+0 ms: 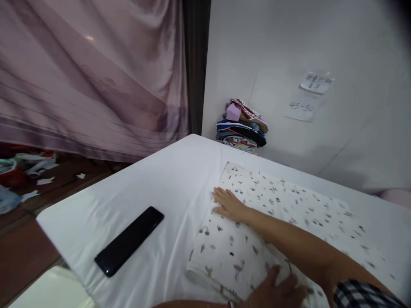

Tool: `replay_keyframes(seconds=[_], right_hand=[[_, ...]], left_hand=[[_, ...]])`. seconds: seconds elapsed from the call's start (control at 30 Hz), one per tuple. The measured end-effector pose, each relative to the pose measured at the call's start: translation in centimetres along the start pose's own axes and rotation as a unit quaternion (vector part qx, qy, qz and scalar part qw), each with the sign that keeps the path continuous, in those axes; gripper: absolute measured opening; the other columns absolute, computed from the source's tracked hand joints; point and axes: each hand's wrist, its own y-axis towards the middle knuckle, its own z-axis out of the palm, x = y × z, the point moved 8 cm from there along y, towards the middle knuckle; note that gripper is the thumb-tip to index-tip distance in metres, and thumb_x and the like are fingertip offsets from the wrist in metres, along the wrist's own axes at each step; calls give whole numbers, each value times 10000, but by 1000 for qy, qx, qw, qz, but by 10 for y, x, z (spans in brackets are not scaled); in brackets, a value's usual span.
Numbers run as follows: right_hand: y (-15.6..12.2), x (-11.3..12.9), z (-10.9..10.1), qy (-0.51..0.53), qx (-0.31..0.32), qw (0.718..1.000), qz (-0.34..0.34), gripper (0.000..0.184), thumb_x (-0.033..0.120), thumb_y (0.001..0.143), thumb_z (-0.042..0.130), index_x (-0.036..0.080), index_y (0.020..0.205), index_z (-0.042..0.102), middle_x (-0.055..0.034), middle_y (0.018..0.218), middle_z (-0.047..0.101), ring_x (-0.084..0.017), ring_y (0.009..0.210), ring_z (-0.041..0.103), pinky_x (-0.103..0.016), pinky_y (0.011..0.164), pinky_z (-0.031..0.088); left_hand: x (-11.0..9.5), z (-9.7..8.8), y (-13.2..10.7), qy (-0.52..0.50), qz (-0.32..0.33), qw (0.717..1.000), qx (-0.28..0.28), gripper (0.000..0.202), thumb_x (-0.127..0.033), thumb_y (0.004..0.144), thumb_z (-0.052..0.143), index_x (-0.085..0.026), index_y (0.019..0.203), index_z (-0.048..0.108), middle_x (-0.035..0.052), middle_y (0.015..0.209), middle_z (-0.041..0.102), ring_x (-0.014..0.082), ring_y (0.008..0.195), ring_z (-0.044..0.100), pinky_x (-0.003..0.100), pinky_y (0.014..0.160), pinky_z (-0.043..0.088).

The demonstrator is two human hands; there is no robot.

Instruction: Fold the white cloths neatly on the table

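A folded white cloth point(289, 209) printed with small flamingos and cacti lies on the white-covered table point(154, 179). My right hand point(229, 204) reaches across from the right. Its fingers lie stretched out flat on the cloth's left edge, so it is open. My left hand point(278, 291) rests at the bottom of the view on the cloth's near corner. It is open too, with fingers flat and thumb raised. Neither hand holds anything.
A black phone point(128, 240) lies on the table left of the cloth. A stack of folded clothes point(242, 126) sits against the white wall at the far corner. A pink curtain point(96, 77) hangs on the left, with paper scraps on the brown floor point(38, 179).
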Motion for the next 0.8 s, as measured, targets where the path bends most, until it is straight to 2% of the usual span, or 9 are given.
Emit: replay_keyframes(seconds=[0.03,0.1,0.2,0.27,0.4,0.5,0.57,0.67,0.8], right_hand=[[-15,3,3,0,10,1000,-16,760,671,867,161,217,1468,59,-14,1522,-44,-197,1394,-57,-373,1117,-57],[-48,-8,5,-10,13,1000,-5,731,659,874,175,245,1466,57,4,1519,-44,-196,1395,-49,-377,1118,-63],[-112,-53,2,-36,-32,994,101,693,638,886,175,256,1461,119,-6,1521,18,-204,1396,-10,-408,1124,-22],[-169,-86,3,-49,-77,978,186,670,626,891,186,261,1453,178,-12,1520,65,-209,1396,30,-426,1126,29],[-310,-131,25,-79,-149,924,342,643,610,887,215,272,1432,256,-20,1505,168,-219,1388,110,-463,1120,101],[-413,-146,48,-81,-179,861,469,626,594,872,225,290,1413,306,-9,1493,215,-220,1379,151,-460,1115,162],[-461,-146,59,-77,-189,828,523,625,584,865,225,291,1409,315,-6,1488,231,-219,1377,158,-466,1110,177],[-492,-139,68,-70,-198,806,553,621,562,871,211,260,1399,337,-10,1485,245,-220,1379,161,-483,1103,179],[-493,-133,64,-59,-226,800,553,623,531,879,230,184,1375,377,-53,1480,264,-233,1375,180,-469,1100,195]], left_hand=[[3,-4,0,14,8,1000,-17,341,-423,930,286,-392,1087,586,-28,1327,500,216,1221,435,414,919,433],[6,-13,-1,23,17,999,-32,369,-419,935,264,-354,1146,559,-17,1351,479,221,1224,433,425,946,404],[4,-23,-4,-41,24,999,4,444,-490,914,294,-267,1246,486,50,1407,411,255,1263,381,462,1002,332],[5,-29,-5,-106,16,993,41,588,-587,878,300,-206,1311,417,93,1432,364,281,1305,312,492,1042,266],[10,-34,-4,-213,-16,971,103,669,-623,860,308,-188,1368,338,101,1473,282,278,1369,176,516,1101,121],[11,-32,-3,-246,-25,961,126,653,-610,863,323,-219,1386,307,78,1496,233,268,1387,122,519,1115,81],[11,-29,-3,-252,-27,958,134,654,-612,857,339,-235,1390,301,70,1501,220,270,1389,114,529,1117,78],[10,-24,-3,-247,-30,958,140,646,-600,853,371,-255,1394,298,58,1505,210,272,1389,117,537,1119,79],[10,-21,-3,-228,-26,962,148,629,-555,860,413,-280,1406,269,38,1511,194,263,1391,119,530,1123,91]])
